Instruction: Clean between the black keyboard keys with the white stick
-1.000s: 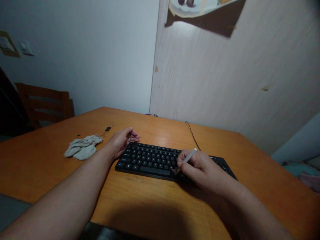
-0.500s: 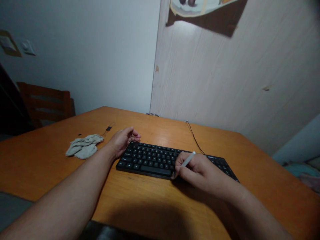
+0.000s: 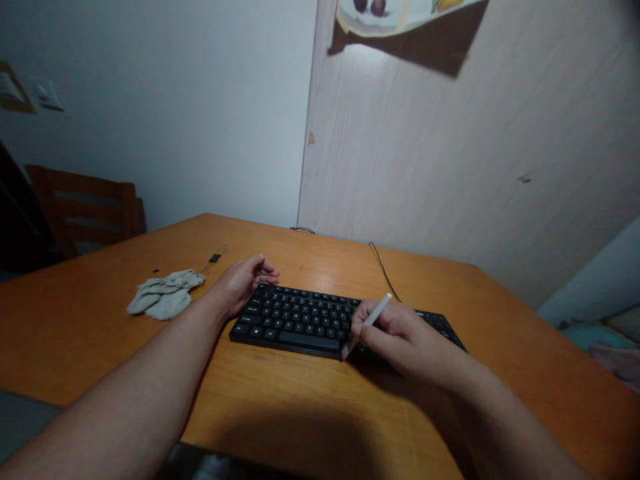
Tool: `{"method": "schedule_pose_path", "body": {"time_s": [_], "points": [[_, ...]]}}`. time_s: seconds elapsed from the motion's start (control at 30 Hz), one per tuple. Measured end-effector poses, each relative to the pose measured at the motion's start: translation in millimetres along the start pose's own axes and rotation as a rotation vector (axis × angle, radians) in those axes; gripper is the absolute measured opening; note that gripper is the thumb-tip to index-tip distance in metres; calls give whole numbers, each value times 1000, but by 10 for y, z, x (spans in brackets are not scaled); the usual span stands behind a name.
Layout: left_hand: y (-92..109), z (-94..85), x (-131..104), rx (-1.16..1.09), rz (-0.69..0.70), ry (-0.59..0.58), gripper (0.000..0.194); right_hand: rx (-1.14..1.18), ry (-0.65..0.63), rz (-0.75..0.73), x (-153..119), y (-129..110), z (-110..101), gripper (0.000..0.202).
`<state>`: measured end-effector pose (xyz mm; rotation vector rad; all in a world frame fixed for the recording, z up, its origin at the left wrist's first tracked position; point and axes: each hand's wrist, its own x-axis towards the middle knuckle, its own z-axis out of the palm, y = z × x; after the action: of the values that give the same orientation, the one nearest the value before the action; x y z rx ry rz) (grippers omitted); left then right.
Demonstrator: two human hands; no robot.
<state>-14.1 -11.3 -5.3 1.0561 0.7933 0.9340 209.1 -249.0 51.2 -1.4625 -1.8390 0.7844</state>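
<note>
A black keyboard [image 3: 305, 320] lies on the wooden table in front of me. My left hand [image 3: 245, 283] rests on its side against the keyboard's left end, with the fingers loosely bent and nothing in them. Over the right part of the keys is my right hand [image 3: 387, 330], closed round a slim white pen-shaped tool [image 3: 377, 309]. The tool slants, its upper end pointing up and right. Its lower end is at the keyboard's front edge, right of the space bar, too small to make out clearly. My right hand and forearm hide some of the keys.
A crumpled grey cloth [image 3: 167, 295] lies left of my left forearm on the table [image 3: 280, 393]. Behind it are a small black piece with a thin loop [image 3: 215, 258] and a tiny dark bit [image 3: 156, 271]. A black cable [image 3: 384, 267] runs behind the keyboard. A wooden chair [image 3: 90, 200] stands at far left.
The white tool has tipped more upright in my right hand, and its lower end has shifted slightly toward the front edge. My left hand stays at the keyboard's left end. The view has shifted slightly.
</note>
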Motion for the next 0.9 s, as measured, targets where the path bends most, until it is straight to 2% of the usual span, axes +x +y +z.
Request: {"method": "schedule_pose_path", "body": {"time_s": [0.07, 0.2, 0.3, 0.43, 0.67, 0.9], "points": [[3, 1, -4, 3, 2, 2, 26, -55, 57, -6, 17, 35, -52, 18], [6, 5, -8, 6, 0, 4, 25, -228, 298, 7, 37, 147, -199, 19], [11, 9, -5, 8, -3, 11, 26, -274, 360, 33, 37, 208, -267, 16], [19, 8, 1, 0, -14, 8, 27, -305, 343, 37, 40, 195, -254, 10], [18, -4, 6, 6, 0, 5, 27, -284, 161, 31, 14, 159, -260, 14], [34, 19, -15, 6, -14, 16, 27, -269, 214, 28, 2, 162, -282, 15]]}}
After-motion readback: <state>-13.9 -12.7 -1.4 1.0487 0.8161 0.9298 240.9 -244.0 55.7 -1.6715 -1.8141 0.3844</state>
